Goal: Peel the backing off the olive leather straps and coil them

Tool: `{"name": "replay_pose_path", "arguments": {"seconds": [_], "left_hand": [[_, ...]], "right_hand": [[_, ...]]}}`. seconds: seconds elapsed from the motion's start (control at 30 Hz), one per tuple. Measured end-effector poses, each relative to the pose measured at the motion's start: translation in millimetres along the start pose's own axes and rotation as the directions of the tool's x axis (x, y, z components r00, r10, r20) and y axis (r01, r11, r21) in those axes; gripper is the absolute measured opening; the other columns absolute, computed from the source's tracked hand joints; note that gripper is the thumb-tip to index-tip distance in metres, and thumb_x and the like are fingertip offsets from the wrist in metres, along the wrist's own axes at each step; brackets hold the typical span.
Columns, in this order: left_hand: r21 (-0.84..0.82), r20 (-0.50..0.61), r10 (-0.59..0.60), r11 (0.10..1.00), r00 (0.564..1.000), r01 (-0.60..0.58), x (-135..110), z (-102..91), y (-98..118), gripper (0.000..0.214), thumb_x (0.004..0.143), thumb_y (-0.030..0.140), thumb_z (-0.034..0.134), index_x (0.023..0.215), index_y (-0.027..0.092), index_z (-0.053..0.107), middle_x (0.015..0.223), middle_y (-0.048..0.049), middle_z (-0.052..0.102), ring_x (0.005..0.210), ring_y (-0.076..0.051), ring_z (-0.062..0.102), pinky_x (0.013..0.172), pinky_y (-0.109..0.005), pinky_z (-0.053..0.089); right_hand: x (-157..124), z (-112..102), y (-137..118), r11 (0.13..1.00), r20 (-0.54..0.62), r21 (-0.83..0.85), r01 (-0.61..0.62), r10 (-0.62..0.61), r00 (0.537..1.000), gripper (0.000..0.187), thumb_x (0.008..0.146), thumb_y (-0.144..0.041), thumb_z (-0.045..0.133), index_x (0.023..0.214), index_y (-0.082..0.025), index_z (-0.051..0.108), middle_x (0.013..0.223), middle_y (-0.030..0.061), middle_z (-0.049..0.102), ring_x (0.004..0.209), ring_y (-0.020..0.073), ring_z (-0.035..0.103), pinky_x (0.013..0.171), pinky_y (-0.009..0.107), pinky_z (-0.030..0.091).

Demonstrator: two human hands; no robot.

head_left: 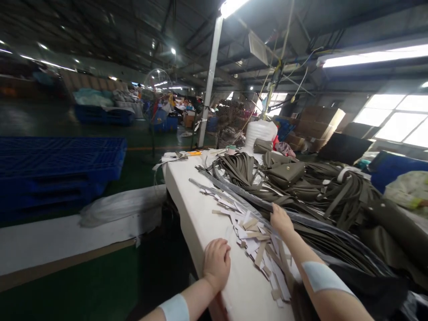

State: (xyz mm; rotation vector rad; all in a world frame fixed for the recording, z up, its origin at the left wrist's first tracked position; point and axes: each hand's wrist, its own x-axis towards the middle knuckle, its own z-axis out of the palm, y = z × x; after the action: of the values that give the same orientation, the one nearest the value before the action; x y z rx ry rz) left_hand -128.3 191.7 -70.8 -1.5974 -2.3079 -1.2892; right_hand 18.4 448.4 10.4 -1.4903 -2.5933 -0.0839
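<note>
My left hand (217, 264) lies on the near edge of the white-covered table (187, 191), fingers flat and slightly bent, holding nothing. Farther right, my right hand (281, 221) is closed at the border between loose paper strips (256, 238) and a long pile of dark olive straps (321, 238). Its fingertips touch a greyish, film-like band (247, 194) along the straps. Whatever lies within its fingers is hidden. White and tan strips are scattered between my two hands. Behind the straps rests an olive bag piece (286, 174) with a small metal stud.
An orange-handled tool (194, 153) lies at the table's far left corner. A white roll (261, 135) stands at the far end beside a pole (210, 80). Blue pallets (60, 169) and white sheeting (67, 240) are on the floor at left. Dark material (374, 290) covers the near right.
</note>
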Motion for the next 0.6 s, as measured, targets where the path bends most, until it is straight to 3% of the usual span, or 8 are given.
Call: {"name": "replay_pose_path", "arguments": {"seconds": [0.07,0.17,0.3,0.47,0.6], "left_hand": [[-0.021,-0.016,-0.001,1.000,1.000,0.001,-0.7,0.3,0.7,0.019,0.079,0.007,0.052,0.084,0.020,0.066,0.103,-0.0063,0.068,0.102,-0.025,0.059,0.096,-0.047,0.044],[-0.045,-0.036,-0.002,0.999,0.999,0.001,-1.7,0.3,1.6,0.020,0.077,0.005,0.053,0.082,0.021,0.065,0.101,-0.0054,0.068,0.101,-0.024,0.059,0.096,-0.046,0.044],[-0.047,-0.043,-0.002,0.999,0.999,0.000,-2.4,0.5,2.1,0.020,0.076,0.005,0.053,0.082,0.020,0.065,0.100,-0.0050,0.067,0.101,-0.024,0.059,0.097,-0.046,0.043],[-0.012,-0.006,-0.008,1.000,1.000,0.008,-1.1,2.2,2.4,0.019,0.077,0.006,0.052,0.081,0.020,0.065,0.101,-0.0048,0.068,0.102,-0.024,0.059,0.099,-0.045,0.043],[0.012,0.006,-0.017,1.000,1.000,0.017,-1.1,-4.6,2.7,0.020,0.085,0.019,0.050,0.097,0.017,0.066,0.111,-0.0106,0.067,0.109,-0.026,0.058,0.103,-0.048,0.040]], "right_hand": [[12.9,8.9,-1.2,1.000,0.000,-0.017,-0.017,0.017,1.000,0.049,0.090,-0.011,0.041,0.138,-0.001,0.044,0.135,0.0238,0.052,0.127,0.0290,0.048,0.103,0.037,0.034],[15.1,16.4,-3.1,0.998,0.021,-0.051,-0.031,0.032,0.999,0.039,0.085,-0.016,0.056,0.120,0.000,0.058,0.116,0.0265,0.062,0.114,0.0354,0.056,0.095,0.042,0.037],[1.3,6.7,-4.2,0.998,0.054,-0.069,-0.010,0.014,0.998,0.019,0.088,-0.020,0.055,0.093,-0.008,0.068,0.098,0.0209,0.067,0.098,0.0317,0.063,0.082,0.036,0.040],[-32.0,-49.2,-17.7,1.000,0.032,-0.018,0.011,-0.011,0.999,0.026,0.097,-0.030,0.042,0.097,-0.017,0.064,0.097,0.0117,0.069,0.084,0.0218,0.065,0.064,0.028,0.036],[-92.0,-103.2,-43.0,0.993,0.016,0.042,0.115,-0.115,0.993,0.023,0.096,-0.036,0.043,0.094,-0.023,0.062,0.084,0.0034,0.071,0.077,0.0185,0.064,0.061,0.026,0.032]]}}
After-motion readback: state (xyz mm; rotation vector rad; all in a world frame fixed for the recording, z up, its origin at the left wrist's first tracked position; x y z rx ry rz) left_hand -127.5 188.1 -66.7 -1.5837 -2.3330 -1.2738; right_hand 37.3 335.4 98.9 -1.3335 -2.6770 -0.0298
